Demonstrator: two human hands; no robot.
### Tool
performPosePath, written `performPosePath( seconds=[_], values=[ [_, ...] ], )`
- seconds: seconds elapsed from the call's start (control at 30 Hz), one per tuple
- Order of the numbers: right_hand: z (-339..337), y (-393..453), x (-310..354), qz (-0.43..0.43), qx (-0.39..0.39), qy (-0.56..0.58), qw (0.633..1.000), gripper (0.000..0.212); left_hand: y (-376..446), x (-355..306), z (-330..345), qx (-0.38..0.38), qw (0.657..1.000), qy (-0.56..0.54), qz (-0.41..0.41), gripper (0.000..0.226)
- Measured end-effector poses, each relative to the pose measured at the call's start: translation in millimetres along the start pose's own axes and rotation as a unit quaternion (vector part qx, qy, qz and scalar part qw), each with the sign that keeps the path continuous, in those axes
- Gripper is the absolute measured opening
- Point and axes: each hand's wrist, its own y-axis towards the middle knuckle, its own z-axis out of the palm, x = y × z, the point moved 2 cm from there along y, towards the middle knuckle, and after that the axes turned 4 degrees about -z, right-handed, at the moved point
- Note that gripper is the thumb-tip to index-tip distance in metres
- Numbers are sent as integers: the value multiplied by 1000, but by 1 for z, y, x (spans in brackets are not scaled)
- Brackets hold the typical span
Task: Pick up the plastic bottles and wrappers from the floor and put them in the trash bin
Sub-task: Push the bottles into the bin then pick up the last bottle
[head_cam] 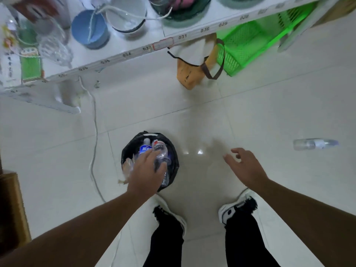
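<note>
A small round trash bin (pixel 129 146) with a black liner stands on the tiled floor just ahead of my feet. Inside it lie a blue-labelled bottle (pixel 144 149) and crumpled wrappers (pixel 128 166). My left hand (pixel 147 170) hovers over the bin, thumb and fingers closed around a clear plastic bottle (pixel 160 151) with a red cap that points into the bin. My right hand (pixel 244 166) floats to the right of the bin, fingers spread and holding nothing. Another clear plastic bottle (pixel 316 144) lies on its side on the floor far to the right.
A white shelf (pixel 123 54) with bowls, cups and packages crosses the top. Under it hang a yellow bag (pixel 189 74) and a green basket (pixel 248 43). A white cord (pixel 94 132) trails down the floor left of the bin. A wooden piece (pixel 11 205) sits at the left edge.
</note>
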Motion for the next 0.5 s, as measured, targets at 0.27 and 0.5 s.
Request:
performPosePath(
  seconds=[0.27, 0.5],
  values=[
    [-96, -35, -107, 74, 0, 57, 996, 94, 10, -131, 71, 31, 999, 26, 16, 45],
    [-179, -68, -206, 165, -27, 116, 979, 98, 0, -282, 152, 80, 994, 61, 53, 52]
  ],
)
